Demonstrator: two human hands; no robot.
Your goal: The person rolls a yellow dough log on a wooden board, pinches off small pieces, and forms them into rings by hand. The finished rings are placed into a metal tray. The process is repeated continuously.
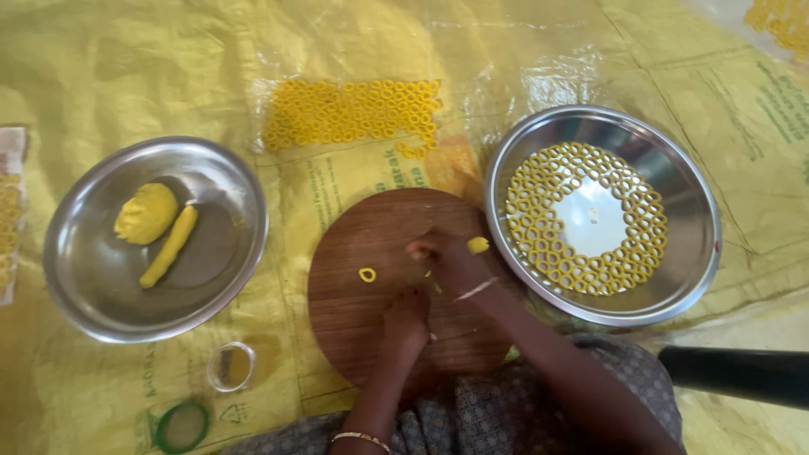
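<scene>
— Head view, looking straight down: what is the biggest thing here?

— The yellow plastic sheeting (101,67) that covers the whole floor. On it, at the right, sits a wide steel plate (693,244) with dough rings (539,227) laid in a broad band around its bare shiny centre.

— And on the other side?

— A steel bowl (84,286) at the left, holding a yellow dough lump (146,213) and, just beside it, a rolled dough stick (169,246) lying at a slant.

— What lies between the two?

— A round wooden board (354,312), directly in front of the person. Beyond it, on a clear plastic film, rows of finished rings (350,111) lie packed close together.

— Where are the hands?

— Both over the board. The right hand (451,261) is curled near the board's right edge, its fingers pinched around a small dough piece (478,245) whose yellow end pokes out toward the plate. The left hand (406,320) rests lower on the board, fingers bent in narrow; whether it holds anything I cannot tell. A thin bangle (361,437) circles that wrist.

— Anything smaller?

— One single dough ring (367,275) lies loose on the board, left of the hands and apart from them. Near the bottom left are a small clear glass cup (231,366) and a green-rimmed lid (180,426).
</scene>
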